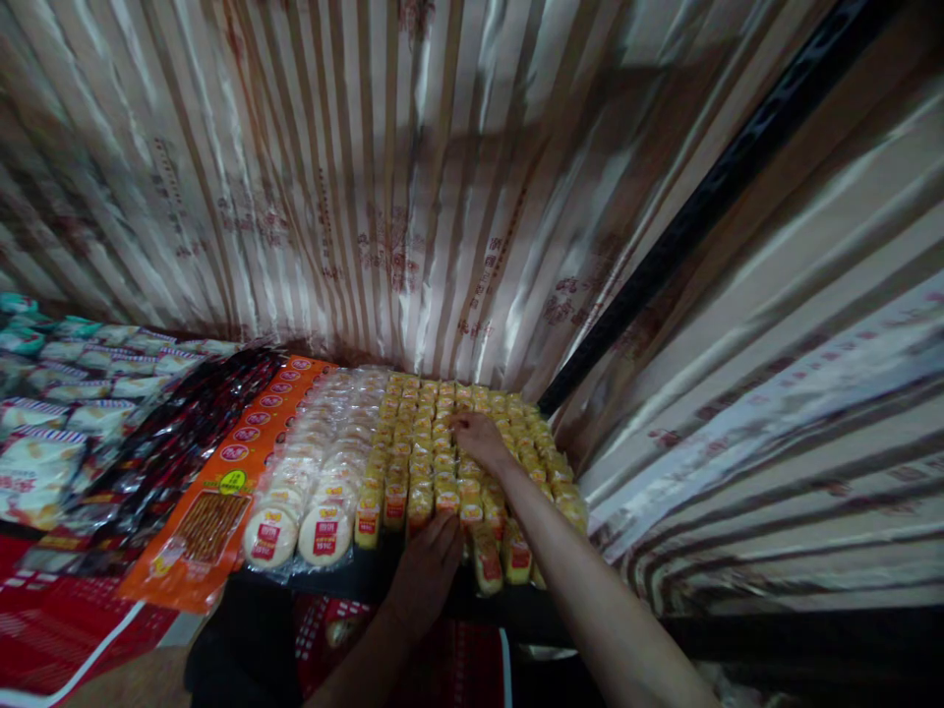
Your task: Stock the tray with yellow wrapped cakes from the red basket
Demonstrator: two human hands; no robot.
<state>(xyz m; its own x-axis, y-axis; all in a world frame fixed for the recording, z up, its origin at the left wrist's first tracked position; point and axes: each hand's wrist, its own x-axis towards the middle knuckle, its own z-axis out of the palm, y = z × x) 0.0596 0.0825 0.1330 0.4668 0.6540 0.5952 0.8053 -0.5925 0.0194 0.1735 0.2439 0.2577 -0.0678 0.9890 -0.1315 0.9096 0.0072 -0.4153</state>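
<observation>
Rows of small yellow wrapped snack packets (394,492) stand tightly packed on a dark shelf (354,578). My left hand (434,556) is at the front edge, its fingers lying against the front packets of the middle rows. Further back, my right hand (479,438) reaches over the rows, fingers bent down and drawn together at a packet's top; the fingertips are partly hidden. Below my right forearm, a few front packets (487,559) jut forward of the others. Left of the yellow rows are two rows of round white rice crackers (324,536) in clear wrappers.
Farther left lie an orange snack strip (221,492), dark red packets (177,442) and white snack bags (40,472). Red baskets (66,619) sit below the shelf edge. Printed plastic sheeting (383,197) hangs behind, and a black post (685,226) slants up at right.
</observation>
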